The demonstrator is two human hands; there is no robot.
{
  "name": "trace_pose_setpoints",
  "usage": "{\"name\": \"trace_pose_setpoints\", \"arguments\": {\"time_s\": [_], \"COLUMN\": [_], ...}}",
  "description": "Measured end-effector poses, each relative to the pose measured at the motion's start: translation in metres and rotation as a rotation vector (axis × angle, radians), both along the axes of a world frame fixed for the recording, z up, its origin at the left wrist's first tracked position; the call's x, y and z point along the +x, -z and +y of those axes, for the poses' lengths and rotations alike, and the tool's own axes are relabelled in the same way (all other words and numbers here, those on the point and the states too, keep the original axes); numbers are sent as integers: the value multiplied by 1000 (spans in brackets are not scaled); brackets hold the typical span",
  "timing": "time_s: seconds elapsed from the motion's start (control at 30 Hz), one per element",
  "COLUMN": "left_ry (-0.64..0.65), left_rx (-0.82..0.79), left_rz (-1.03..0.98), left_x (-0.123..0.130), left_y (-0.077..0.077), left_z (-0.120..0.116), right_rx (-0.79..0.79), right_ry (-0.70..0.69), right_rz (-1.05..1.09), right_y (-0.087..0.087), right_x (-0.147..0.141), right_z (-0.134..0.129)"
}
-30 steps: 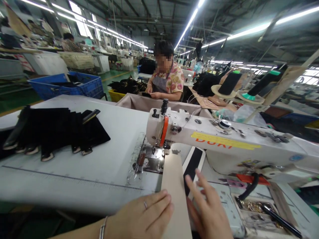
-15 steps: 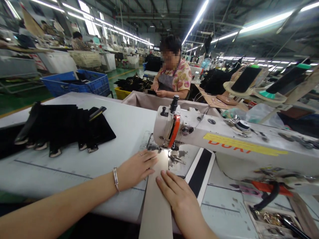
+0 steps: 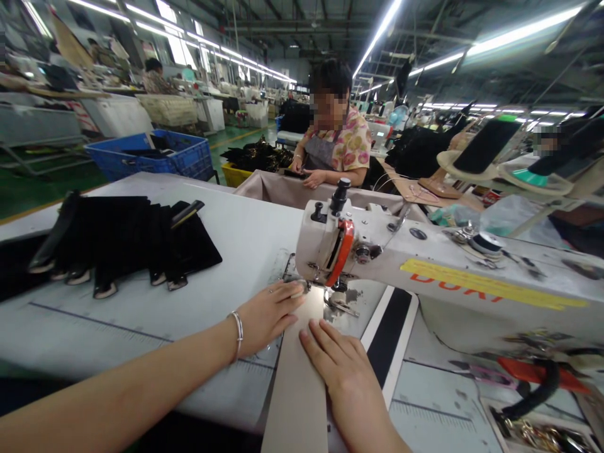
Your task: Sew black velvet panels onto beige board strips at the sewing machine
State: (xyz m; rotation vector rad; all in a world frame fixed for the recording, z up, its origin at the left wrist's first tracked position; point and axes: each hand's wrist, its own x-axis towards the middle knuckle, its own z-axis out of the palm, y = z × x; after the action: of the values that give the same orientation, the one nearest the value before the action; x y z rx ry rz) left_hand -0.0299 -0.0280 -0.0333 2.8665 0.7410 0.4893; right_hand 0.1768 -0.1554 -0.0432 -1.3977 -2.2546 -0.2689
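A long beige strip [image 3: 298,390] runs from the bottom edge of the view up under the head of a white sewing machine [image 3: 315,242]. My left hand [image 3: 268,318] lies flat with fingers stretched, its fingertips on the strip's left side close to the presser foot. Along the right edge of the strip rests my right hand [image 3: 349,377], palm down, its fingers extended over the material. Neither hand wraps around anything. The needle and the strip's far end are hidden beneath the machine head.
Black fabric pieces [image 3: 123,239] are piled on the left of the table [image 3: 236,233]. Beside my right hand lies a black-and-white strip [image 3: 394,327]. A tray of metal parts [image 3: 533,428] sits at lower right. Across from me, a person [image 3: 337,145] handles something dark.
The view has shifted slightly, so the machine and table appear farther right. Both hands keep nearly the same place on the beige strip, still flat.
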Motion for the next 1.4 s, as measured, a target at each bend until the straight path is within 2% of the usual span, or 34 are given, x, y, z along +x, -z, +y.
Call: {"name": "trace_pose_setpoints", "arguments": {"time_s": [0.23,0.33,0.4,0.43,0.5,0.53,0.6,0.7,0.77,0.83,0.9,1.0,1.1,1.17,1.23,1.33,1.4], "left_ry": [-16,42,-43,-161,-503,-619,-757,-880,-895,-872,-857,-942,-1066,-1023,-820,-483,-426], "left_rx": [-20,-74,-46,3,149,183,210,190,150,120,119,212,420,585,630,398,265], "left_rz": [13,23,45,71,159,177,201,254,298,336,359,333,223,140,161,335,335], "left_x": [6,-7,-33,-52,-101,-128,-180,-240,-263,-275,-279,-276,-258,-237,-213,-186,-183], "left_y": [-3,-11,-22,-30,-47,-56,-71,-82,-82,-82,-88,-112,-140,-147,-138,-103,-80], "left_z": [-3,1,12,20,40,50,68,85,91,94,92,80,53,34,19,9,10], "right_rx": [0,-21,-28,-34,-62,-86,-125,-131,-104,-51,11,51,13,-22,-42,-26,-2], "right_ry": [-14,-99,-163,-191,-218,-224,-215,-223,-241,-234,-190,-124,-96,-81,-76,-91,-108], "right_rz": [-37,-108,-143,-143,-108,-77,17,130,122,59,-8,-57,-58,-51,-47,-49,-50], "right_y": [3,5,6,5,4,4,7,16,23,28,31,31,28,26,26,30,32], "right_x": [4,18,27,30,31,30,26,21,21,24,26,26,22,20,20,22,24], "right_z": [1,6,14,19,29,34,41,47,48,50,51,53,51,50,50,51,53]}}
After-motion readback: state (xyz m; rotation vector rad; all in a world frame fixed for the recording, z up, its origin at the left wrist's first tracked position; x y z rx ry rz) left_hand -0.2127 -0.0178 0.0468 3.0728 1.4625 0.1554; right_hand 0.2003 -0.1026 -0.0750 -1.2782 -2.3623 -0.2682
